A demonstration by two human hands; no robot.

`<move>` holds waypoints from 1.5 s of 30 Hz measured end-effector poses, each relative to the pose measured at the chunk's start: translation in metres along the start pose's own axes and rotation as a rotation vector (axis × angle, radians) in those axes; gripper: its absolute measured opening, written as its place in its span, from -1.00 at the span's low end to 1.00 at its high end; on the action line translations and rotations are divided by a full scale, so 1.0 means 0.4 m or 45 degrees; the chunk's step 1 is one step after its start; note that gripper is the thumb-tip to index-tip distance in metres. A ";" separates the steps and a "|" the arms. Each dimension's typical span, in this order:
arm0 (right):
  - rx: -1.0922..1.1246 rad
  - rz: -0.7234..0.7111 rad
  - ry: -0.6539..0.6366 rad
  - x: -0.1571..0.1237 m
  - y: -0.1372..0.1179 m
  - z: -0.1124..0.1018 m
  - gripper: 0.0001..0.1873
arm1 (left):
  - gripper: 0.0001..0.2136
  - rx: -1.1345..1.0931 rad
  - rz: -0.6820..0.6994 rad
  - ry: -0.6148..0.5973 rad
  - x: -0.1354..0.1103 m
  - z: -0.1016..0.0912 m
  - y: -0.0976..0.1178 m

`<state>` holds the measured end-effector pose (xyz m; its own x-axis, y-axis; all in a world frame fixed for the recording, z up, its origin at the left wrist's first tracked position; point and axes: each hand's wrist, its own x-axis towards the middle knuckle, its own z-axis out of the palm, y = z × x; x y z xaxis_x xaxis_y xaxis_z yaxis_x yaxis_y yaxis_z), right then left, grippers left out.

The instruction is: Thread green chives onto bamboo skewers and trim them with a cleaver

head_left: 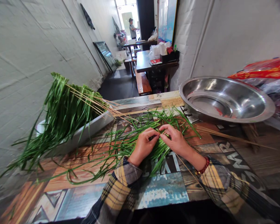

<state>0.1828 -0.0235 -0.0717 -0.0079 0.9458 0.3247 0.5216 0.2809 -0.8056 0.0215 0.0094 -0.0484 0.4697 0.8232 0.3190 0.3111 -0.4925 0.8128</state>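
My left hand and my right hand meet over a loose pile of green garlic chives, fingertips pinched close together. Chive stalks run under and between the fingers of my left hand, which is closed on some of them. From beneath my right palm a thin bamboo skewer slants toward my right sleeve, in line with the pinched fingertips; its upper end is hidden. At the left, skewered chives hang in a thick bunch over a white tray, their bare skewer ends pointing right.
A wide steel basin stands at the right, with several bare skewers lying in front of it. Behind it are red and clear plastic bags. Beyond the patterned tabletop are another table, a bench and a distant person.
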 end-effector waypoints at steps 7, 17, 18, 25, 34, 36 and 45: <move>-0.034 0.046 -0.019 0.003 0.017 0.001 -0.75 | -0.86 0.088 -0.051 0.065 0.011 -0.027 -0.024; -0.039 0.054 -0.037 0.004 0.007 0.001 -0.77 | -0.84 0.675 -0.017 0.072 0.012 -0.037 -0.095; -0.050 0.058 -0.039 0.005 0.007 0.001 -0.77 | -0.85 0.726 -0.025 0.047 0.010 -0.035 -0.092; -0.077 0.070 -0.049 0.006 0.009 0.003 -0.76 | -0.89 0.963 -0.023 0.052 0.005 -0.034 -0.063; -0.055 0.039 -0.031 0.004 0.012 0.004 -0.77 | -0.89 0.386 -0.060 0.267 0.015 -0.026 -0.064; -0.054 0.022 -0.034 0.004 0.014 0.005 -0.75 | -0.87 0.230 -0.142 0.256 0.016 -0.023 -0.061; 0.007 -0.023 -0.010 0.002 0.007 0.002 -0.70 | -0.85 -0.003 -0.193 0.204 0.014 -0.020 -0.041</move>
<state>0.1833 -0.0218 -0.0741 -0.0241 0.9418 0.3354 0.5170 0.2989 -0.8021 0.0123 0.0243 -0.0561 0.2803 0.9222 0.2663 0.3663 -0.3592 0.8584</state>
